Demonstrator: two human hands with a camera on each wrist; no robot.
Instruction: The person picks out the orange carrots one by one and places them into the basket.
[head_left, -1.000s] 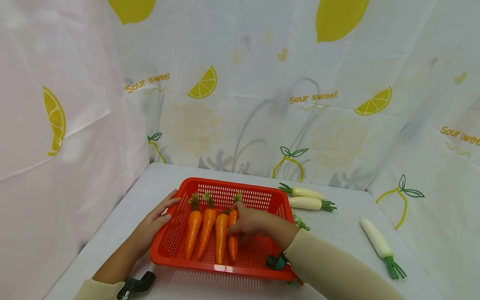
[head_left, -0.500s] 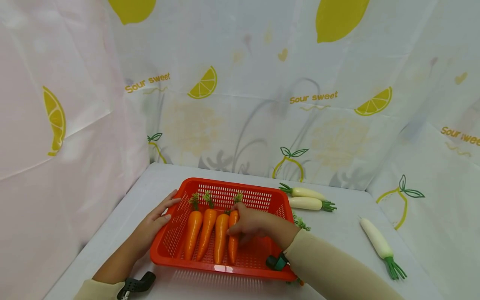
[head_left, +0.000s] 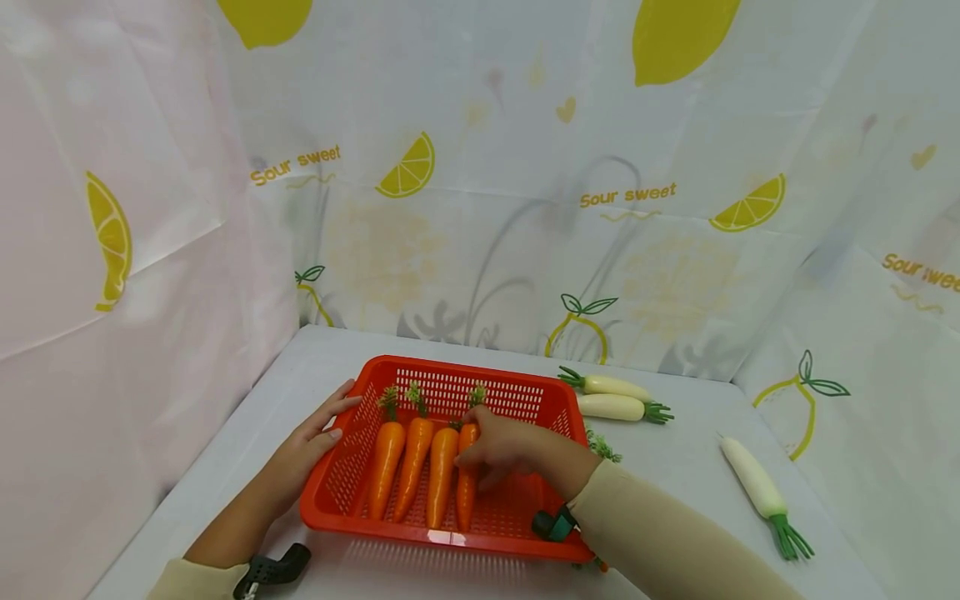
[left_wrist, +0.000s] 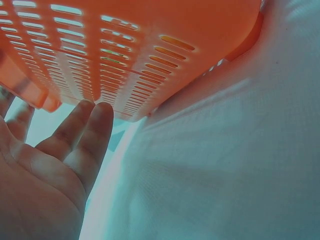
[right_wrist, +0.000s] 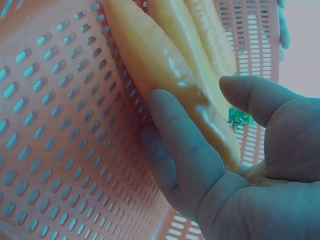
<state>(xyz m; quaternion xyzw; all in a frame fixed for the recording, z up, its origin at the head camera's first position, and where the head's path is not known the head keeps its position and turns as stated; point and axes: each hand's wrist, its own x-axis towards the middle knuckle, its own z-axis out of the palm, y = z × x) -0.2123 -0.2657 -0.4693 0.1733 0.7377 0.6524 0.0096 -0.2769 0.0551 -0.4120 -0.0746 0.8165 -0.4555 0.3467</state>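
Observation:
Inside the red perforated basket (head_left: 517, 546), several orange carrots with green tops lie side by side, pointing toward me. My right hand (head_left: 498, 446) holds the rightmost carrot (head_left: 467, 496), its thumb on the left side and fingers along the right. In the right wrist view that carrot (right_wrist: 165, 65) lies between thumb and fingers, over the basket's holed floor. My left hand (head_left: 307, 446) rests against the basket's left side. Its fingers (left_wrist: 95, 135) reach out fairly straight and touch the outer wall in the left wrist view.
Two white radishes (head_left: 611, 406) lie behind the basket's right corner. Another white radish (head_left: 753, 479) lies farther right on the white table (head_left: 675, 467). Green leaves (head_left: 602, 446) show past the basket's right side. Printed cloth walls (head_left: 480, 250) stand behind and at both sides.
The rightmost carrot has shifted slightly, its tip sliding a little toward me, and the carrot beside it has turned slightly at its lower end. Both hands stay nearly in place.

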